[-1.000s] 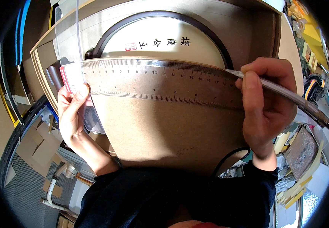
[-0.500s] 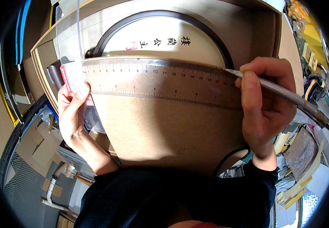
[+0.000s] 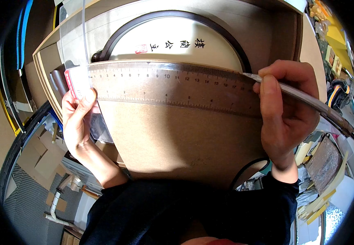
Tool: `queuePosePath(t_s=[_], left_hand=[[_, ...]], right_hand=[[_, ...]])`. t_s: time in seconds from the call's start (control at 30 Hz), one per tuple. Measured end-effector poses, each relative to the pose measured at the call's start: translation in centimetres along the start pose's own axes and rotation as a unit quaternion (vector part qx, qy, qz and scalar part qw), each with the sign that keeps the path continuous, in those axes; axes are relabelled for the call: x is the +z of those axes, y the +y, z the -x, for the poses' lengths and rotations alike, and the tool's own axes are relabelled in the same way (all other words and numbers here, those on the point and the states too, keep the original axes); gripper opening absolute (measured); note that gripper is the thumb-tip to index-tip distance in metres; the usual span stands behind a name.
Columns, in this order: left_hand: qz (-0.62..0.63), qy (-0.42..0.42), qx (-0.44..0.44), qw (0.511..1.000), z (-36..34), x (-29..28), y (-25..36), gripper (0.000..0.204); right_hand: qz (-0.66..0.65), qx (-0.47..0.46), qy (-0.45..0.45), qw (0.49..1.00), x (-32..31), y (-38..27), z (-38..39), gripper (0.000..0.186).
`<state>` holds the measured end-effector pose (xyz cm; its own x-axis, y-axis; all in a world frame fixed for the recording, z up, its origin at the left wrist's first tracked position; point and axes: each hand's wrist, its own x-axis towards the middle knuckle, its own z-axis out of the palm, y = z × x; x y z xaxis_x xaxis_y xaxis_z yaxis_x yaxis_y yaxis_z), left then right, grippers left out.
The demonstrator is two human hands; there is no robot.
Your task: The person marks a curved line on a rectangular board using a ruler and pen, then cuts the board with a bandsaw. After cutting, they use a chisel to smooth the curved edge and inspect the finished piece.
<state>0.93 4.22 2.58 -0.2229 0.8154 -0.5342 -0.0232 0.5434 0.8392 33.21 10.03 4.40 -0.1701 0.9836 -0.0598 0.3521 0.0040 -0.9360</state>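
Hardly anything has changed in this last little while. Both hands and the clear ruler (image 3: pixel 177 85) look almost just as they did, with only a tiny slip in the view. The ruler lies flat across the big brown board (image 3: pixel 156 139), close along the board's far edge, and its left end has a clear crossbar (image 3: pixel 72 36).

The left hand (image 3: pixel 78 112) has its thumb pressed on that end, next to a red and white label (image 3: pixel 72 83); its other fingers are mostly hidden, but they look clamped on the ruler with the thumb. The right hand (image 3: pixel 281 106) is by the ruler's other end. Its thumb and pointing finger are pinched tight on a silver pen-like tool (image 3: pixel 303 97), and the tip stays at the far edge.

So the ruler and the tip have kept their places, and I think this is a slow, careful bit of the work. Past the board, a cream disc (image 3: pixel 164 34) with a dark rim sits partly covered inside a brown box (image 3: pixel 281 38).
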Motion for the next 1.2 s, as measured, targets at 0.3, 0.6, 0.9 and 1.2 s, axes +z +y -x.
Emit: queuePosePath(t_s=[0.3,0.6,0.9,1.2], left_hand=[[0.001,0.004,0.000,1.000,0.02,0.06,0.03,0.020],[0.006,-0.009,0.000,1.000,-0.06,-0.09,0.01,0.021],[0.011,-0.004,0.002,1.000,-0.01,-0.05,-0.06,0.019],[0.016,-0.001,-0.002,1.000,-0.05,-0.12,-0.07,0.020]], right_hand=[[-0.003,-0.006,-0.010,1.000,-0.10,0.09,-0.07,0.008],[-0.018,0.014,-0.003,1.000,-0.13,-0.09,0.03,0.008],[-0.004,0.003,-0.007,1.000,0.03,0.07,0.13,0.009],[0.000,-0.012,-0.014,1.000,-0.24,0.15,-0.15,0.008]])
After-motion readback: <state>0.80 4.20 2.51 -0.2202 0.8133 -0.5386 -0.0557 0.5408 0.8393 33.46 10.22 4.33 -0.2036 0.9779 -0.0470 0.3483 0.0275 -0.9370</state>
